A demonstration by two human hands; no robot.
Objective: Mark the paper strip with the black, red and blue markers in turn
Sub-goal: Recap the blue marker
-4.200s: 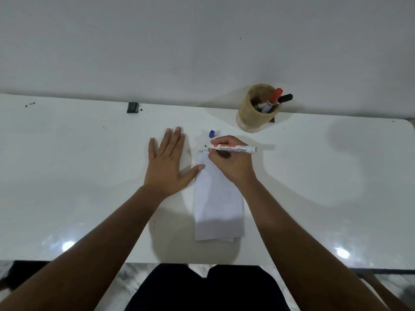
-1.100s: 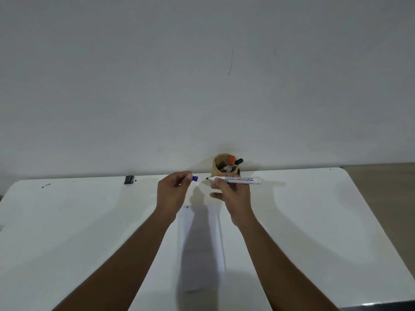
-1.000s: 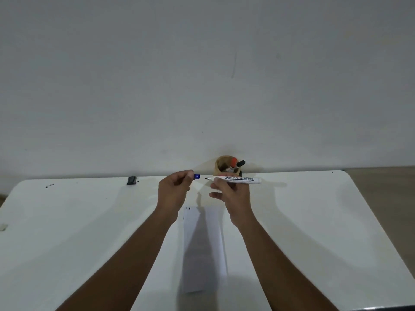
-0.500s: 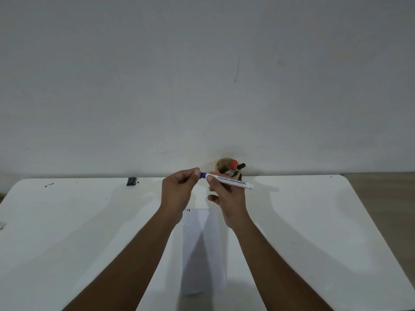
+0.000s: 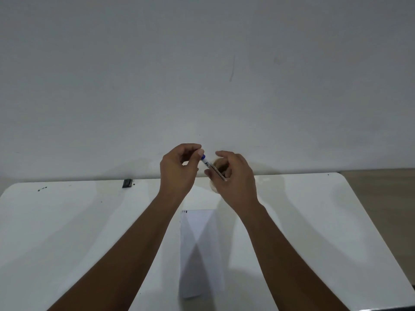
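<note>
Both hands are raised above the far middle of the white table (image 5: 67, 221). The blue marker (image 5: 211, 166), a white barrel with a blue cap, slants between them. My left hand (image 5: 179, 171) pinches its blue cap end with thumb and fingertips. My right hand (image 5: 233, 178) holds the barrel's lower end, fingers loosely curled around it. The white paper strip (image 5: 202, 252) lies flat on the table below, between my forearms, with three small dark marks at its far left corner. The wooden pen holder (image 5: 217, 163) is mostly hidden behind my right hand; the black and red markers are out of sight.
A small black object (image 5: 127, 183) sits at the table's far edge on the left, with a few dark specks (image 5: 42, 189) further left. A plain grey wall rises right behind the table. Bare floor shows beyond the table's right edge.
The blue cap, held apart in my left hand a second ago, now sits on the marker's tip. Both hands have risen, and the marker has tilted from level to steeply slanted.
</note>
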